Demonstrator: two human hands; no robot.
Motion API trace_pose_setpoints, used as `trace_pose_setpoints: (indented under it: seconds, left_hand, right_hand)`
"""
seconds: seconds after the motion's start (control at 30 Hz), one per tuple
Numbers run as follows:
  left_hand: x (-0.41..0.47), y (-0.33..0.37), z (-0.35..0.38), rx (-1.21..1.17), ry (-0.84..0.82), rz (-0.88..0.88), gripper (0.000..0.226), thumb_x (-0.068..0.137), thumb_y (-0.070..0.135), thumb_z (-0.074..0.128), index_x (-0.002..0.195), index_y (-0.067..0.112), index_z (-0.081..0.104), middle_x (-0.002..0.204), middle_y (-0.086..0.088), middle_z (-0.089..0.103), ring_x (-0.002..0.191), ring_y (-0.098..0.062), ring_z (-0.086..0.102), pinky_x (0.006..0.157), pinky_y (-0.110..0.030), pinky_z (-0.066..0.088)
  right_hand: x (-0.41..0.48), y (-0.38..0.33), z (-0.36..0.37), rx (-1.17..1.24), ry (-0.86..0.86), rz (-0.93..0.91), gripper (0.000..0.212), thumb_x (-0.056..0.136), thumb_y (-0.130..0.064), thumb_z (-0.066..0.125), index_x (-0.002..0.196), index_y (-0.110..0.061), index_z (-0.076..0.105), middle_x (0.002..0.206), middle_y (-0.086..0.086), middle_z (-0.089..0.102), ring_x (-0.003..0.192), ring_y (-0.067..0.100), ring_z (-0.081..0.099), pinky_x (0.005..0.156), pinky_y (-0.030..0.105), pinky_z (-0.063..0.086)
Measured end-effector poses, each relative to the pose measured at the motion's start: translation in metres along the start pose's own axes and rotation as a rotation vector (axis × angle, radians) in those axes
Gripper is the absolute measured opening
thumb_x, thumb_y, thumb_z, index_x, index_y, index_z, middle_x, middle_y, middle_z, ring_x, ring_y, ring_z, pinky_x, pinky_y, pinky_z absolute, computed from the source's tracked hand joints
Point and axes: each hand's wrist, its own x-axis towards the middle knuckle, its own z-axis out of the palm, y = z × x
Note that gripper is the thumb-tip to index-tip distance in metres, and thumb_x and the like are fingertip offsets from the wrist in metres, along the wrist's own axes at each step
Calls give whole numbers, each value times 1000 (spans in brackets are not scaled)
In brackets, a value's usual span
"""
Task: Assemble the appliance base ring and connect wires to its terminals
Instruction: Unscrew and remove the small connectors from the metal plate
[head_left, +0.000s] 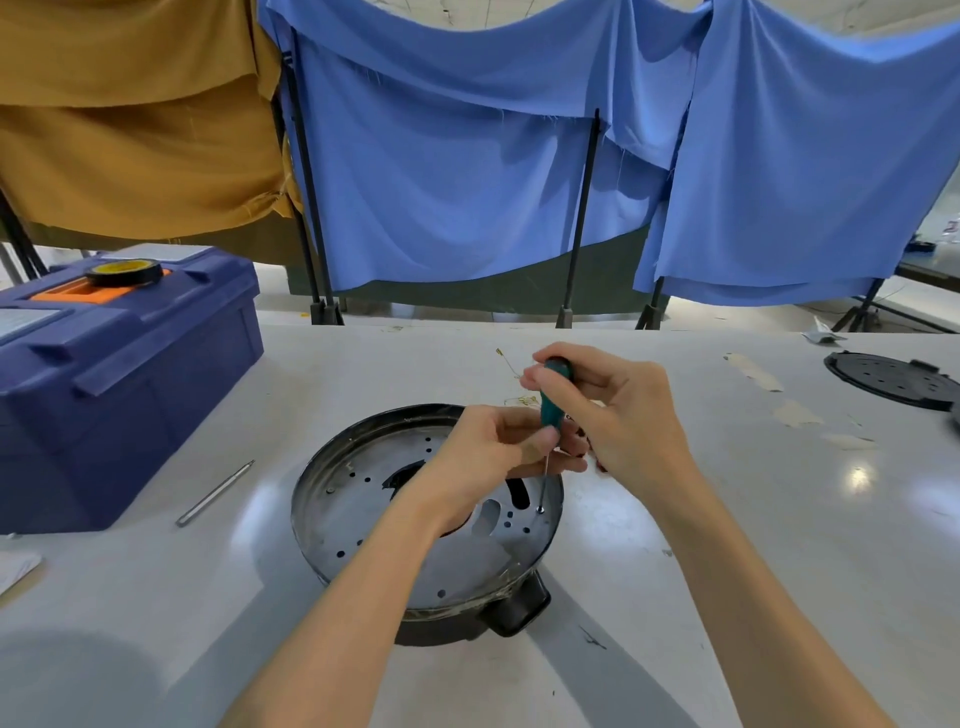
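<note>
- Your right hand (618, 415) is curled around the green handle of a screwdriver (553, 402), fingers closed on its upper part.
- The screwdriver stands nearly upright, its thin shaft running down to a small screw (540, 510) on the right side of the appliance base (374, 525).
- Your left hand (488, 452) pinches the lower end of the handle where the shaft begins, thumb and fingertips pressed together around it.
- The appliance base sits at the near centre of the white table (753, 571); it is a round metal plate with many small holes and a few larger cut-outs, and a dark handle (519, 605) sticks out at its near right edge.
- Thin yellowish wires (511, 366) lie on the table just beyond your hands.
- A loose metal rod (215, 493) lies on the table left of the base.
- A blue toolbox (119, 374) stands at the far left, with a roll of black tape (124, 271) on its lid.
- A dark round perforated cover (891, 382) rests at the far right edge of the table.
</note>
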Motion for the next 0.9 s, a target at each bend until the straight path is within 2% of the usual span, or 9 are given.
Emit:
trace_pose_setpoints:
  seconds: [0.13, 0.23, 0.3, 0.37, 0.47, 0.67, 0.73, 0.8, 0.9]
  left_hand:
    - [2, -1, 8, 30, 62, 25, 16, 86, 12, 69, 100, 6, 71, 93, -8, 76, 84, -23, 73, 73, -22, 56]
    - [4, 0, 12, 100, -46, 6, 19, 94, 13, 58, 106, 8, 71, 98, -7, 75, 90, -20, 72, 77, -19, 54]
    - [5, 0, 9, 106, -84, -12, 22, 97, 10, 52, 109, 4, 69, 103, -11, 74, 94, -24, 71, 82, -21, 54]
    - [5, -1, 6, 76, -103, -15, 24, 99, 8, 48, 111, 0, 67, 106, -14, 72, 97, -29, 70, 85, -24, 54]
    - [2, -4, 0, 33, -95, -9, 24, 99, 8, 47, 112, -1, 66, 109, -15, 71, 101, -32, 69, 88, -29, 54]
    - [1, -3, 3, 75, 9, 15, 19, 84, 2, 69, 96, 15, 75, 96, -7, 76, 89, -21, 73, 76, -19, 55]
    - [3, -4, 9, 68, 15, 13, 15, 91, 7, 62, 99, 11, 74, 95, -7, 76, 87, -20, 73, 74, -18, 55]
    - [4, -4, 8, 77, 20, -4, 19, 96, 9, 55, 104, 5, 72, 98, -11, 75, 88, -23, 73, 75, -20, 55]
    - [3, -6, -2, 54, 28, -13, 24, 99, 10, 49, 108, -4, 67, 102, -18, 72, 94, -31, 71, 82, -27, 56]
  right_hand:
    - [-4, 1, 15, -289, 319, -97, 14, 82, -20, 76, 86, -8, 73, 70, -3, 67, 66, 16, 62, 97, 50, 49]
    - [-11, -2, 25, -600, 625, -165, 26, 76, -20, 81, 70, 0, 66, 57, 6, 62, 65, 19, 59, 84, 51, 55]
    - [-9, -2, 15, -664, 523, -161, 33, 77, -34, 80, 70, -4, 65, 55, 2, 59, 55, 19, 53, 91, 48, 51]
    - [-6, -5, -2, -466, 170, -52, 31, 82, -46, 69, 91, -17, 71, 70, -9, 65, 66, 12, 61, 104, 39, 42]
    - [-7, -6, -14, -100, -212, 54, 36, 93, -32, 61, 128, -29, 60, 102, -15, 69, 94, -1, 67, 88, 20, 52]
    - [-9, 4, 13, -319, 304, -60, 25, 80, -30, 77, 80, -7, 69, 64, 1, 62, 57, 21, 56, 84, 46, 55]
    - [-11, 3, 22, -466, 478, -75, 33, 79, -36, 77, 77, -5, 68, 60, 2, 60, 51, 18, 48, 66, 34, 54]
    - [-8, 1, 17, -461, 393, -30, 37, 79, -46, 73, 84, -9, 70, 65, -1, 64, 55, 15, 54, 59, 20, 47]
    - [-3, 0, 1, -146, -7, 71, 31, 90, -35, 62, 118, -21, 66, 100, -8, 71, 88, 6, 69, 80, 21, 55]
